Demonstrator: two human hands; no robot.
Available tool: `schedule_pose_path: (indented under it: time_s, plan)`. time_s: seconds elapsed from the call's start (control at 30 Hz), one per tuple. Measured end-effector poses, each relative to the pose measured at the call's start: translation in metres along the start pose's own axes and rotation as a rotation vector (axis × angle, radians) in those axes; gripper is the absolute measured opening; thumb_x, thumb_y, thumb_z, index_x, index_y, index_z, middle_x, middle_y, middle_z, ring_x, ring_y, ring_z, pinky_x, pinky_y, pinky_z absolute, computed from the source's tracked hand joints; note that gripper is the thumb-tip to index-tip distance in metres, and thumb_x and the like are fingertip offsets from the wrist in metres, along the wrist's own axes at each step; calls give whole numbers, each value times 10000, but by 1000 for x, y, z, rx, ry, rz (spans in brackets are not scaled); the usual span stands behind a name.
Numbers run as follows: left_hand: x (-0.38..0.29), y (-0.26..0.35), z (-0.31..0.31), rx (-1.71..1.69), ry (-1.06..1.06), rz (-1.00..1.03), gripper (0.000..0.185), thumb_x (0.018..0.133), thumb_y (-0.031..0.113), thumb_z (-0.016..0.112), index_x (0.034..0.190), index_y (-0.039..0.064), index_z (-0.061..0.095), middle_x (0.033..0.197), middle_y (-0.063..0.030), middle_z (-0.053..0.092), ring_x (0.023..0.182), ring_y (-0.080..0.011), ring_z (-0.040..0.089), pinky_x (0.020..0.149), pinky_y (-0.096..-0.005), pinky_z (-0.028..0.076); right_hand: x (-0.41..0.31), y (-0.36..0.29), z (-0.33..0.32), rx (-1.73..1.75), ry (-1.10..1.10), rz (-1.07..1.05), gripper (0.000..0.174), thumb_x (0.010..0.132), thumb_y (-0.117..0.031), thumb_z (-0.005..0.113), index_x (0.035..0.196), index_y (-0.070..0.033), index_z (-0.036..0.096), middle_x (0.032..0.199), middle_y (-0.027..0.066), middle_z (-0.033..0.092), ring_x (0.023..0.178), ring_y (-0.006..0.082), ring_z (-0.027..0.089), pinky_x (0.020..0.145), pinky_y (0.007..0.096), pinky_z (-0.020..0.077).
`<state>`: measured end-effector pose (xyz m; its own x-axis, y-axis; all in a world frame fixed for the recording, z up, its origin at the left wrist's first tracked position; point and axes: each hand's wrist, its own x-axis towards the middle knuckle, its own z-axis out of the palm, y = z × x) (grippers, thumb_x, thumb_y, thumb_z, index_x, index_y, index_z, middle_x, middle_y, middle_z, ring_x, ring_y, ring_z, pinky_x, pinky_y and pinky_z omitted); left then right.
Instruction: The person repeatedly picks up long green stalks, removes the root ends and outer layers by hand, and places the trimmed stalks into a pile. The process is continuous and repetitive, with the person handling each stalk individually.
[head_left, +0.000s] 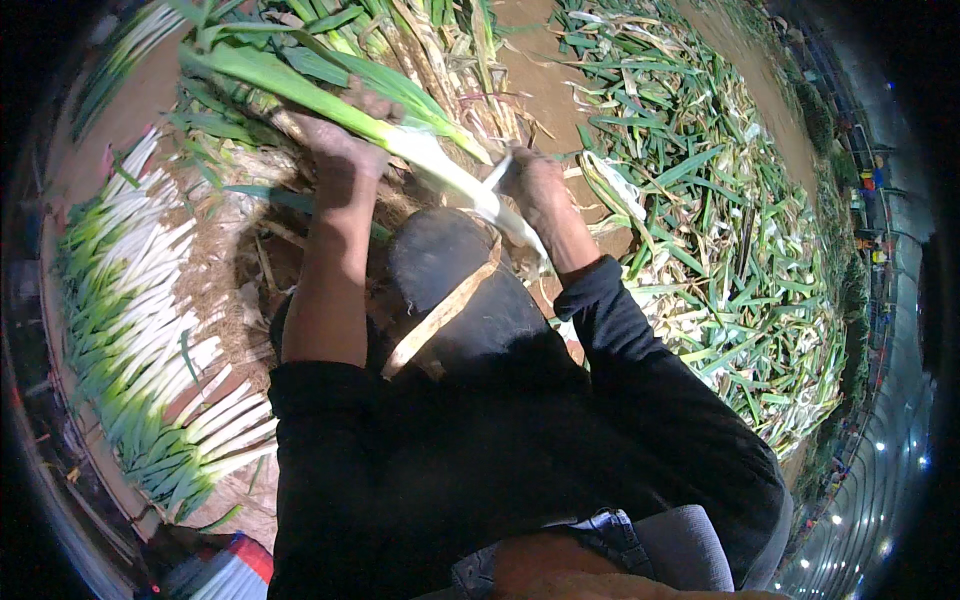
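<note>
A large leek (435, 157) with a white shaft and green leaves lies slantwise across the upper middle, above my dark-clad knee. My left hand (341, 139) is closed around leek stems and leaves near the shaft's green part. Beside the root end, my right hand (529, 180) grips a thin pale strip of leaf, slightly blurred; its fingertips are partly hidden. On my knee rests a dry tan leaf (442, 319). Untrimmed leeks (420, 52) with brownish outer leaves lie just beyond my hands.
At the left, a long row of clean leeks (150, 262) lies with white ends inward. A wide heap of stripped leaves (697, 202) covers the ground at the right. Another leek bundle (142, 45) lies at the upper left, and striped cloth (232, 570) at the lower left.
</note>
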<state>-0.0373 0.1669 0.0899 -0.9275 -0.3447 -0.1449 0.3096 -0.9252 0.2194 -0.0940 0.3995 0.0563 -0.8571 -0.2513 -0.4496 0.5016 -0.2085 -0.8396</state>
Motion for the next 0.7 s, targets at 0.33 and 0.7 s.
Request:
schedule_pose_path:
  time_s: [0.33,0.7]
  plan:
    - [3,7,-4,-175,-189,-150,609,825,604,562,979,21,470,663,7,424,581,-132,395,702,-265,383,-1,-46,-50,-534,67,-315,338,949,-337,515,898,-13,597,829,51,617,654,106,517,592,248,415]
    - [8,-33,5,286,125,147,800,850,602,548,1308,-24,351,1187,-124,518,1190,-262,478,1060,-538,343,-13,-31,57,-976,-319,-597,456,860,-467,619,957,-32,716,669,192,634,617,263,610,627,384,476]
